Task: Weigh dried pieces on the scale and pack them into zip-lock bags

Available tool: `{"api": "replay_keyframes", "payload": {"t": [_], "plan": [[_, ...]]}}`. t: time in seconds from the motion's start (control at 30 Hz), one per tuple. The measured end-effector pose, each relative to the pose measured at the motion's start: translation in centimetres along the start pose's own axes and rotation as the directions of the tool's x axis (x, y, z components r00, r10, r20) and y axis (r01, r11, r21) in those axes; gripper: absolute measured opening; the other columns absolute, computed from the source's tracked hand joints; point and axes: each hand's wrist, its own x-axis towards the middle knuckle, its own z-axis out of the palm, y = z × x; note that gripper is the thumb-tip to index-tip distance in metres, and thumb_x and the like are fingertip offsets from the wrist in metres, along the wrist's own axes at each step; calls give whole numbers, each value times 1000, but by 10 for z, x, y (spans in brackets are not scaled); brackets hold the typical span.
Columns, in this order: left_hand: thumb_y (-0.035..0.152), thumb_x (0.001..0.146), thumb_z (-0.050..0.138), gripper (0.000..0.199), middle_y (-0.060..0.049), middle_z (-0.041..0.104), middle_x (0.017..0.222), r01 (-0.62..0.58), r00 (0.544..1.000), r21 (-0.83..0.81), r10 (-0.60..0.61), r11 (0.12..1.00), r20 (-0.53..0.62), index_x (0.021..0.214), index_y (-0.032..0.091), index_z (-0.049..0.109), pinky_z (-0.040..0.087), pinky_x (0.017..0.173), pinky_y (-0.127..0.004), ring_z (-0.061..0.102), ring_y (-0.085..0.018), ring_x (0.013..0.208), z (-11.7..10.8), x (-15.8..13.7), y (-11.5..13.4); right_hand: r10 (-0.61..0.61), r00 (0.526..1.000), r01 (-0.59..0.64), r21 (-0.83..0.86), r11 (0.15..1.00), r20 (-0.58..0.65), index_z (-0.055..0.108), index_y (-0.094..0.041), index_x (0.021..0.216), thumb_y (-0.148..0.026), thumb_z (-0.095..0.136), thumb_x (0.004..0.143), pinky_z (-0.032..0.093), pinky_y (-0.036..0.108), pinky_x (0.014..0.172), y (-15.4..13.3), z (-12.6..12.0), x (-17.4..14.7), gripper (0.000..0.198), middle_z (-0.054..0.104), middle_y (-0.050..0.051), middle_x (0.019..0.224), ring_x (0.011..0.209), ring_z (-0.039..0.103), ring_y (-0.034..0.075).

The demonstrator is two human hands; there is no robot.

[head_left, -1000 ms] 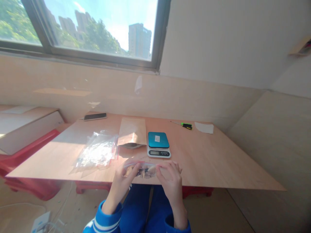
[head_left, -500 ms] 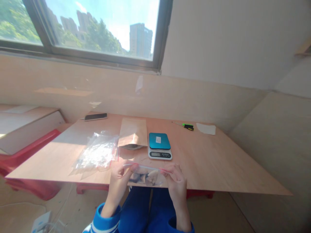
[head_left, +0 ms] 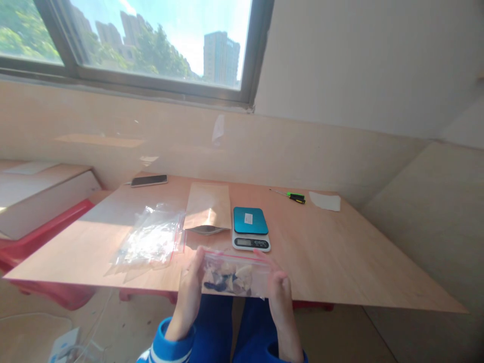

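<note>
Zip bag (head_left: pixel 260 282), soft clear plastic, between left hand (head_left: pixel 191 286) and right hand (head_left: pixel 280 291), each grasping a side edge. Half a second ago fingers pinched its top; now spread flatter, angular pale and dark pieces (head_left: pixel 231 279) plainer. Beyond hands: smooth blue-topped scale (head_left: pixel 250 228), matte brown paper pouch (head_left: pixel 207 204), mouth gaping. Beyond left hand, leftward: glossy, crinkled clear bags (head_left: pixel 149 239).

Window (head_left: pixel 124 48) at 11 o'clock, grey frame, strong daylight; trees (head_left: pixel 159 55) and buildings (head_left: pixel 221 58) outside. White wall (head_left: pixel 348 60) at 1–2, beige lower wall (head_left: pixel 302 146) running 9 to 3. Wood-topped table (head_left: pixel 333 252) fills centre to 4, sunlit around 8. White-sided unit (head_left: pixel 49 212) at 9, red stool (head_left: pixel 70 293) at 8. Drab floor (head_left: pixel 333 333) at 5.
</note>
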Motion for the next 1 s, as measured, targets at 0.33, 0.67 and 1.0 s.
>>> {"api": "replay_keyframes", "payload": {"t": [0.33, 0.67, 1.0], "plan": [[65, 84, 43, 63, -12, 71, 115, 28, 972, 185, -71, 982, 226, 111, 15, 70, 42, 103, -45, 61, -30, 113, -1, 9, 8, 169, 973, -156, 94, 983, -159, 63, -20, 105, -44, 75, 72, 56, 29, 73, 4, 8, 6, 42, 72, 7, 95, 84, 69, 19], [55, 79, 56, 49, -12, 65, 124, -191, 973, 435, 111, 880, 203, 110, 18, 69, 51, 90, -41, 64, -27, 105, -47, 34, 20, 193, 747, -114, 164, 980, -636, 64, -17, 91, -45, 84, 53, 54, 23, 57, 21, -112, 43, 51, 72, 3, 85, 70, 67, 15], [32, 78, 60, 33, -9, 62, 129, -465, 883, 680, 354, 566, 309, 109, 25, 68, 37, 106, -43, 53, -27, 124, -50, 74, 41, -126, 680, -298, -430, 852, -722, 60, -7, 99, -61, 63, 65, 45, 51, 93, 53, -163, 113, 64, 64, 27, 108, 109, 58, 38]]}}
